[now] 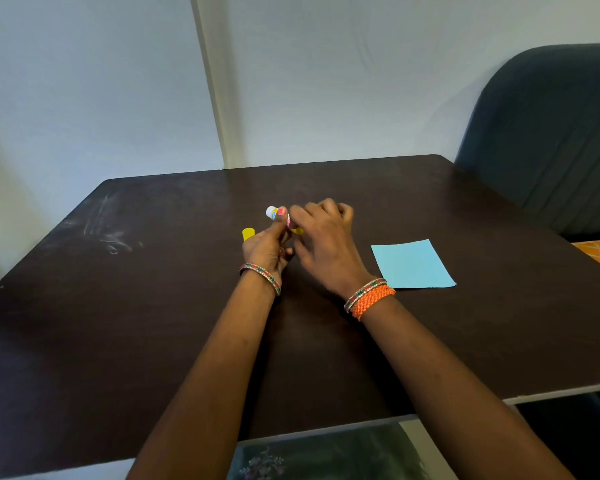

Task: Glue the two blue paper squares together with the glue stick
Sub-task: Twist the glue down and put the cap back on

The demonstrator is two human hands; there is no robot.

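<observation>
The glue stick (274, 213) is held above the middle of the tabletop (153, 306), gripped in the left hand (265, 245) with the thumb pressed along its barrel; the right hand (321, 237) is curled at its near end, apparently pinching the yellow base, though the fingers (329, 206) hide the contact. A yellow cap (248, 233) lies on the tabletop just beside the left hand. The stick is judged light, rigid and smooth, so it is best taken around the barrel, with the base turned by the other hand. Blue paper (413, 265) lies flat to the right of the right wrist; only one sheet can be made out, and whether a second lies under it cannot be told. Paper is thin, limp and easily creased, so it would be best pinned flat while glue is drawn across it and lifted by an edge. Open tabletop is left on all sides; the paper lies well inside the right and near edges.
</observation>
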